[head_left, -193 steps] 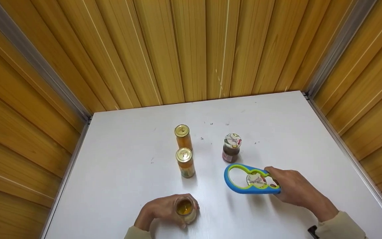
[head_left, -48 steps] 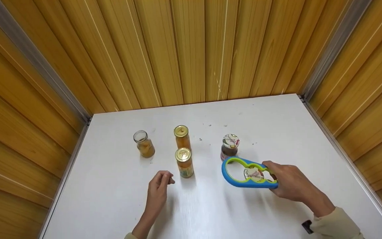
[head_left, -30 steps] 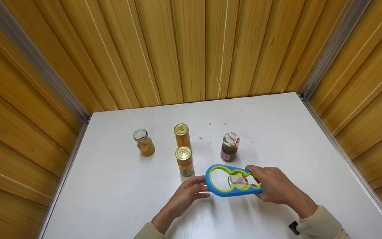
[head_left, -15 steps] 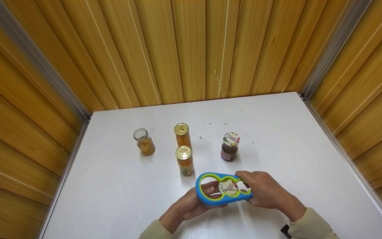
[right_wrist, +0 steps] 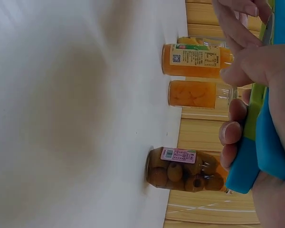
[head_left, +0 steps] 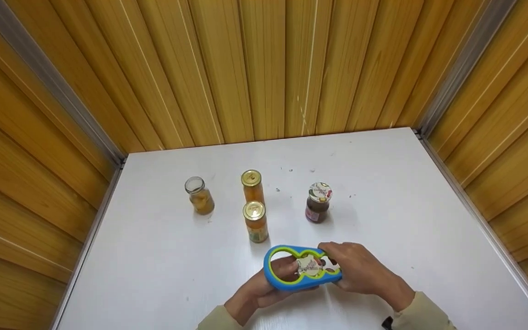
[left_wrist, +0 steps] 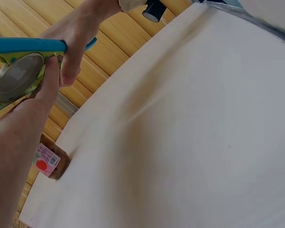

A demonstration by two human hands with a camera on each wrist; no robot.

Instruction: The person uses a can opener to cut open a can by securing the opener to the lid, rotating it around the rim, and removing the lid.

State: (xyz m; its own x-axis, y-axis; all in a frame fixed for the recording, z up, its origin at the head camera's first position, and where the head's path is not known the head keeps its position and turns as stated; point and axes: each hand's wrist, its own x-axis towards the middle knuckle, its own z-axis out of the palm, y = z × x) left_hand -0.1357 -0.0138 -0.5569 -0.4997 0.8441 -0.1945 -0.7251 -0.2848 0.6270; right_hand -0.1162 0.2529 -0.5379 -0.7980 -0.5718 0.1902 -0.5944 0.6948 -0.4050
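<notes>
My right hand [head_left: 360, 268] grips the handle end of a blue and green jar opener [head_left: 269, 274], held above the white table. A printed jar lid [head_left: 310, 266] is lodged in the opener's middle opening; its metal underside faces the left wrist view. My left hand [head_left: 261, 286] reaches beneath the opener, with fingertips at opposite edges of the lid. Part of the left hand is hidden behind the opener. Beyond the hands stands a jar of dark round fruit [head_left: 317, 211] with a printed lid, seen also in the right wrist view.
Two gold-lidded jars of orange fruit, a nearer jar [head_left: 256, 227] and a farther jar [head_left: 252, 190], stand one behind the other. An uncapped glass jar [head_left: 200, 199] with yellowish contents stands to their left. Wood-panelled walls [head_left: 268, 68] enclose the white table [head_left: 154, 256].
The uncapped jar went from my left hand to the table's left side. Since then my left hand has moved right under the opener to the lid, while my right hand brought the opener left and nearer.
</notes>
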